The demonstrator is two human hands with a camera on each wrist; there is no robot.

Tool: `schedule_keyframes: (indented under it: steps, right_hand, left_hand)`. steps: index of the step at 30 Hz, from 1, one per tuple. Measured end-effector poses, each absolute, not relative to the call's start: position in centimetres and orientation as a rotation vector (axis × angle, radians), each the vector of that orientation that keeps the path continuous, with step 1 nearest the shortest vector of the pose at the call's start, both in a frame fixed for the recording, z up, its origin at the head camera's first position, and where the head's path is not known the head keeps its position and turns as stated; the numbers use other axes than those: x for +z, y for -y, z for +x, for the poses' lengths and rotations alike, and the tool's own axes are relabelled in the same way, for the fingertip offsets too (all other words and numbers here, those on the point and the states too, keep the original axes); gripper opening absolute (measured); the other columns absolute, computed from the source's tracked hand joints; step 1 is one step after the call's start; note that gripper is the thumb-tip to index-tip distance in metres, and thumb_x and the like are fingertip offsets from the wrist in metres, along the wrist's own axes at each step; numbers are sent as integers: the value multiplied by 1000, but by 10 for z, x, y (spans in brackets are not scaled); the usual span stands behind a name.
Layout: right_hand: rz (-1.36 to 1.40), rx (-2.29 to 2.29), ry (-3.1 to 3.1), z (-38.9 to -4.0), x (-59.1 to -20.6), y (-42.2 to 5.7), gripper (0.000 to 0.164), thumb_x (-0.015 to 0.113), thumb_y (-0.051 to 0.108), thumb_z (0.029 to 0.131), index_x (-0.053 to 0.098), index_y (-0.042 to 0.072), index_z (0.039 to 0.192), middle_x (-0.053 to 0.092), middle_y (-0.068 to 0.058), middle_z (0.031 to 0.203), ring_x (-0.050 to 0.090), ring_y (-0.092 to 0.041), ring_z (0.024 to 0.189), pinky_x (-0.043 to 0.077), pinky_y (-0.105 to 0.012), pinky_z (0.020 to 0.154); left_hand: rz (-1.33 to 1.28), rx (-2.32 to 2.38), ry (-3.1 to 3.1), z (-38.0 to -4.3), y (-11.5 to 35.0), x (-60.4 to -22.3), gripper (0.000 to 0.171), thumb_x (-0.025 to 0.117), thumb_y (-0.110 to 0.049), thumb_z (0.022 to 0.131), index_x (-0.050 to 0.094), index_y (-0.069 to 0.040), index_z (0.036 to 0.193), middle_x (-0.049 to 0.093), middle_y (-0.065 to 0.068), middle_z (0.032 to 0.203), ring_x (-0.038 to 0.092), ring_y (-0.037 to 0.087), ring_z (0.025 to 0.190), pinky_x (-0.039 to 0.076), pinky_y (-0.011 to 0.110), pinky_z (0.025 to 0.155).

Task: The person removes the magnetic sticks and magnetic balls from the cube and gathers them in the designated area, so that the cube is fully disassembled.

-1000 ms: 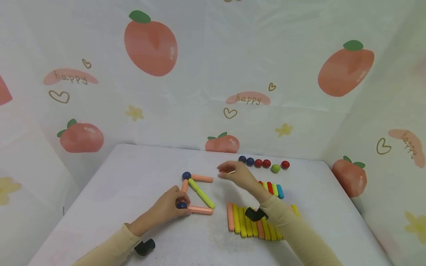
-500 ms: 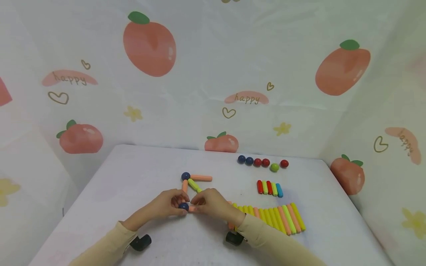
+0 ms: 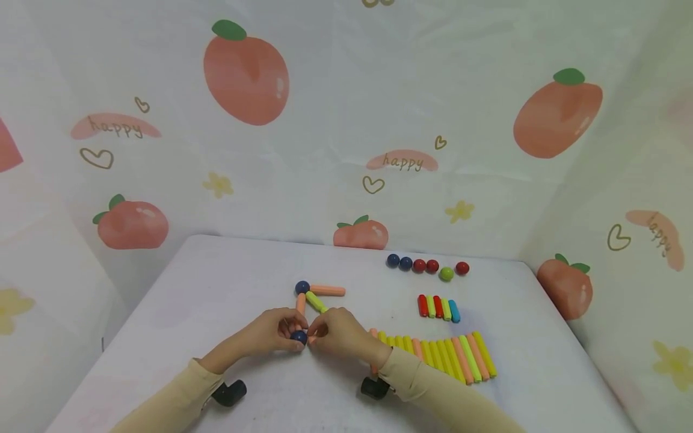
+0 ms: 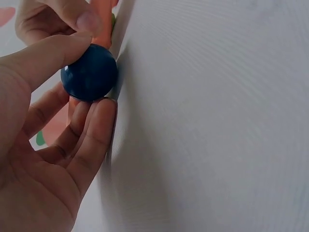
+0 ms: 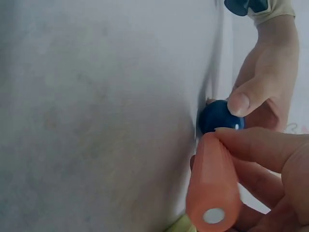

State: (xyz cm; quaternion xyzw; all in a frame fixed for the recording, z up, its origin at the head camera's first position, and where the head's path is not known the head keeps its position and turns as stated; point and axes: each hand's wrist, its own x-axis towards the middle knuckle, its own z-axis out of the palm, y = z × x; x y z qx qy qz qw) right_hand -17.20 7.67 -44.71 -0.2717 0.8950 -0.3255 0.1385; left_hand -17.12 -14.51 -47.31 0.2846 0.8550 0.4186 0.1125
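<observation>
My left hand [image 3: 271, 331] pinches a dark blue ball [image 4: 89, 73] between thumb and fingers, low over the white table. Close beside it, my right hand [image 3: 345, 334] grips an orange magnetic stick [image 5: 212, 181] with a pale metal disc in its end. The stick's far end meets the ball in the right wrist view. Behind the hands, a second blue ball [image 3: 302, 287] lies with an orange stick [image 3: 328, 291] pointing right and another orange stick [image 3: 300, 304] running toward the held ball. A yellow-green stick [image 3: 316, 302] slants from it, partly hidden by my right hand.
Several blue, red and green balls [image 3: 419, 265] line the table's back. Short red, green and blue sticks [image 3: 438, 306] lie in front of them. A row of long yellow and orange sticks [image 3: 449, 358] lies to the right, partly behind my right forearm.
My right hand has come down and left from the raised spot near the ball row, and now holds the front orange stick. My left hand stays at the blue ball.
</observation>
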Motion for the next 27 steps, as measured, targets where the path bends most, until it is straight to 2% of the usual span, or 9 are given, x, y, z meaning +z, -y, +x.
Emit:
schedule_keyframes:
  steps: [5,8,12,17,27]
  right_hand:
    - [-720,-967,-2576,-172,-438,-88,13,76,17,86,78,16,98,67,8,79,54,-2,70,46,-17,61]
    - [-663,-1058,-2523,-174,-430,-104,12,74,18,87,76,14,98,66,4,82,56,-8,71,48,-20,60]
    - [-585,-1122,-2481,-179,-424,-132,11,72,19,90,71,13,99,66,0,88,59,-14,77,53,-24,65]
    - [-472,-1119,-2518,-179,-430,-161,11,71,22,91,68,15,99,66,1,94,58,-16,84,51,-27,73]
    - [-350,-1127,-2518,-177,-442,-174,13,72,20,91,68,13,102,67,0,96,58,-15,89,54,-33,84]
  left_hand:
    - [822,1221,-2513,-171,145,-475,34,83,-26,79,67,-15,107,59,-2,87,53,6,77,48,18,66]
    - [799,1207,-2517,-172,144,-475,35,84,-26,79,67,-15,108,58,-4,88,53,5,77,48,18,67]
    - [778,1186,-2527,-172,143,-476,35,84,-26,79,68,-15,108,58,-4,89,52,5,78,48,18,68]
    - [767,1170,-2526,-172,143,-476,35,83,-27,79,67,-16,108,57,-4,89,53,5,78,49,18,69]
    - [728,1165,-2523,-171,143,-472,35,83,-26,79,67,-17,108,57,-4,89,53,9,80,48,18,68]
